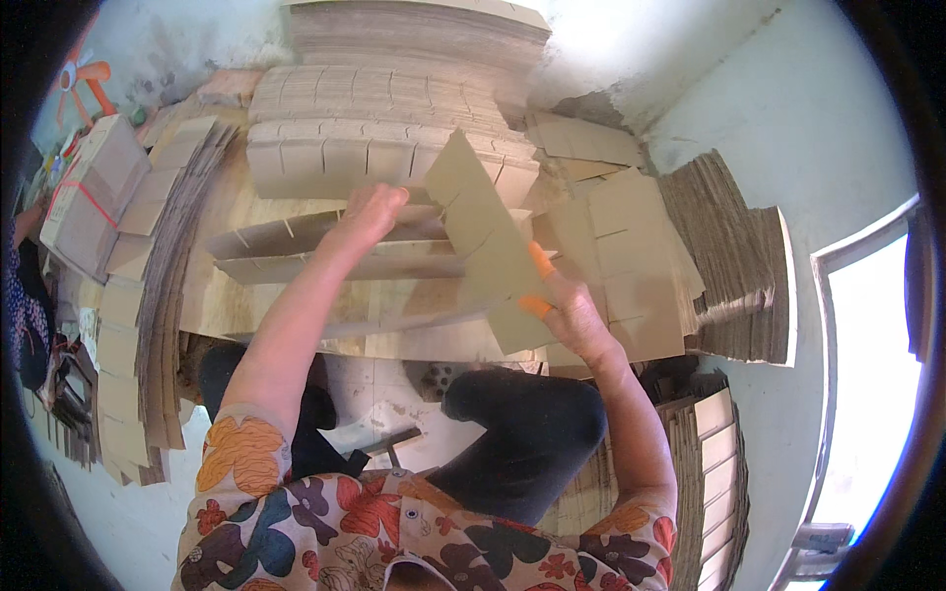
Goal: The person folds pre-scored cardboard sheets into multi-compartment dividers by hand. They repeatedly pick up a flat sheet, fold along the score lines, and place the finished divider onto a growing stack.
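Note:
My right hand (pixel 570 313), with orange covers on its finger and thumb, grips a flat slotted cardboard strip (pixel 480 246) by its right edge. The strip is tilted above the table. My left hand (pixel 372 215) is closed, its knuckles up, above long slotted cardboard dividers (pixel 340 264) standing on edge. Its fingertips are hidden, so what they hold, if anything, cannot be made out. The held strip covers the right ends of the standing dividers.
Rows of stacked slotted cardboard (pixel 330 158) stand at the back of the wooden table (pixel 394 344). More piles lie at left (pixel 177 207) and right (pixel 631 256). A white box (pixel 96 202) with a red strap sits at far left, near an orange fan (pixel 84 79).

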The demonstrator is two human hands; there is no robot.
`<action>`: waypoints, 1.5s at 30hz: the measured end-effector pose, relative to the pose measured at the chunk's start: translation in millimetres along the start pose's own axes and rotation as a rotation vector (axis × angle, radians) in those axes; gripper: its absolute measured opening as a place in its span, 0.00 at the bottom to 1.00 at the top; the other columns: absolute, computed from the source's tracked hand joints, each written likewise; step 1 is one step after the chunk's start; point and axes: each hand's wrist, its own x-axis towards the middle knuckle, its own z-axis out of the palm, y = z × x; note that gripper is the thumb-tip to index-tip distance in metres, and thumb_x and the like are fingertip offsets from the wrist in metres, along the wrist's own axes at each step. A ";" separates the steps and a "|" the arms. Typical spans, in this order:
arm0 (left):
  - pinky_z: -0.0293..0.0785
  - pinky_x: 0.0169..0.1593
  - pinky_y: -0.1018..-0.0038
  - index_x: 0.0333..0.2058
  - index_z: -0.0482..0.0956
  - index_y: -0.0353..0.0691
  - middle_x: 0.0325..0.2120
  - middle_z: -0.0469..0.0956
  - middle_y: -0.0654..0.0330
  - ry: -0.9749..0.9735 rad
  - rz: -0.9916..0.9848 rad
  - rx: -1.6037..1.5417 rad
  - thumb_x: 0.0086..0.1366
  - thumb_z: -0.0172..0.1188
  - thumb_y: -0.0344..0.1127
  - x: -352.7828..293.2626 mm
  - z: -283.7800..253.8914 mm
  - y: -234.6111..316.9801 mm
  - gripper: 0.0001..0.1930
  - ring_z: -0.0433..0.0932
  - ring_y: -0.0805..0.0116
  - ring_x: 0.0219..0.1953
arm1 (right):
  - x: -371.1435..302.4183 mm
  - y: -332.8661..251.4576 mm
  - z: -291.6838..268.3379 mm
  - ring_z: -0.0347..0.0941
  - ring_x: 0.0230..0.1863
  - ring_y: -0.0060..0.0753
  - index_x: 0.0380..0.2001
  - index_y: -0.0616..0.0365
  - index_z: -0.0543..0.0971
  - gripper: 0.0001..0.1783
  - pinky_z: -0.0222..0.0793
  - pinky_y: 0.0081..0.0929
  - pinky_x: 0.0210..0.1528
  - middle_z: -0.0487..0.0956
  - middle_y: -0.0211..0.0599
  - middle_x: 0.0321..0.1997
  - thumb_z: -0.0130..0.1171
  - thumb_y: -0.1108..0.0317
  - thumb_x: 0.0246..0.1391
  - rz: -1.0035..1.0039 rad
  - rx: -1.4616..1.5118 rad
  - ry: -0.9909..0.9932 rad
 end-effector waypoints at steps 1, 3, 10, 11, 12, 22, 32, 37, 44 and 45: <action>0.70 0.29 0.56 0.22 0.71 0.36 0.22 0.74 0.45 -0.021 -0.005 0.001 0.48 0.53 0.21 -1.5 -1.1 -0.8 0.04 0.75 0.43 0.28 | 0.5 1.4 3.5 0.75 0.41 0.53 0.63 0.57 0.56 0.39 0.69 0.29 0.45 0.77 0.56 0.42 0.58 0.80 0.47 0.010 0.011 -0.030; 0.69 0.28 0.55 0.22 0.71 0.36 0.21 0.74 0.45 -0.059 -0.017 0.005 0.47 0.54 0.22 -4.6 -5.5 -3.8 0.03 0.75 0.43 0.27 | 1.8 3.3 9.9 0.74 0.41 0.54 0.63 0.57 0.55 0.40 0.68 0.29 0.46 0.76 0.56 0.43 0.58 0.80 0.47 -0.001 0.030 -0.071; 0.70 0.29 0.55 0.23 0.72 0.36 0.20 0.74 0.44 0.009 -0.026 -0.050 0.47 0.54 0.21 -7.2 9.8 -16.9 0.04 0.75 0.42 0.27 | 15.5 9.5 32.2 0.70 0.48 0.56 0.64 0.59 0.53 0.42 0.66 0.33 0.50 0.70 0.57 0.53 0.60 0.76 0.47 -0.034 0.075 -0.095; 0.70 0.29 0.55 0.23 0.73 0.36 0.20 0.74 0.44 0.015 -0.035 -0.055 0.48 0.54 0.21 -7.2 9.6 -16.3 0.03 0.75 0.42 0.27 | 16.2 9.6 30.0 0.70 0.48 0.57 0.64 0.59 0.52 0.42 0.67 0.33 0.49 0.70 0.57 0.52 0.60 0.77 0.47 -0.039 0.063 -0.120; 0.70 0.29 0.55 0.24 0.73 0.36 0.20 0.74 0.44 0.022 -0.043 -0.057 0.48 0.54 0.22 -6.2 8.8 -16.2 0.03 0.75 0.42 0.27 | 17.7 9.1 27.0 0.70 0.48 0.57 0.64 0.59 0.52 0.42 0.67 0.34 0.49 0.71 0.57 0.51 0.59 0.77 0.47 -0.047 0.052 -0.144; 0.71 0.32 0.56 0.28 0.76 0.38 0.22 0.76 0.47 0.064 -0.014 -0.034 0.51 0.56 0.26 -8.0 3.5 -15.0 0.04 0.76 0.45 0.28 | 24.4 -11.7 29.8 0.70 0.47 0.58 0.63 0.63 0.52 0.41 0.67 0.36 0.47 0.72 0.61 0.46 0.58 0.78 0.47 0.047 0.053 -0.194; 0.72 0.30 0.57 0.25 0.77 0.37 0.20 0.75 0.48 -0.301 0.129 -0.178 0.54 0.58 0.39 -67.8 -14.7 94.0 0.10 0.76 0.49 0.26 | 15.5 6.1 34.8 0.73 0.36 0.57 0.64 0.62 0.48 0.43 0.68 0.42 0.35 0.75 0.61 0.33 0.56 0.79 0.45 -0.117 0.010 -0.082; 0.70 0.27 0.55 0.19 0.74 0.37 0.16 0.73 0.48 -0.136 0.170 -0.255 0.54 0.59 0.36 -76.8 15.1 95.4 0.10 0.75 0.48 0.22 | 18.3 -5.5 45.0 0.73 0.35 0.58 0.63 0.63 0.48 0.42 0.68 0.45 0.36 0.76 0.60 0.30 0.55 0.77 0.46 -0.021 -0.075 -0.147; 0.70 0.26 0.55 0.18 0.73 0.36 0.15 0.72 0.46 -0.150 0.173 -0.213 0.51 0.61 0.33 -79.9 15.3 87.2 0.09 0.75 0.46 0.22 | 17.9 -12.2 30.5 0.73 0.32 0.60 0.63 0.64 0.46 0.42 0.69 0.47 0.36 0.75 0.60 0.29 0.51 0.79 0.45 0.150 -0.267 -0.212; 0.70 0.26 0.55 0.18 0.73 0.36 0.15 0.72 0.46 -0.146 0.173 -0.222 0.51 0.61 0.32 -80.0 16.3 86.2 0.09 0.75 0.46 0.22 | 15.4 -5.3 33.6 0.73 0.32 0.60 0.63 0.64 0.46 0.42 0.69 0.47 0.36 0.75 0.60 0.29 0.51 0.79 0.44 0.118 -0.219 -0.211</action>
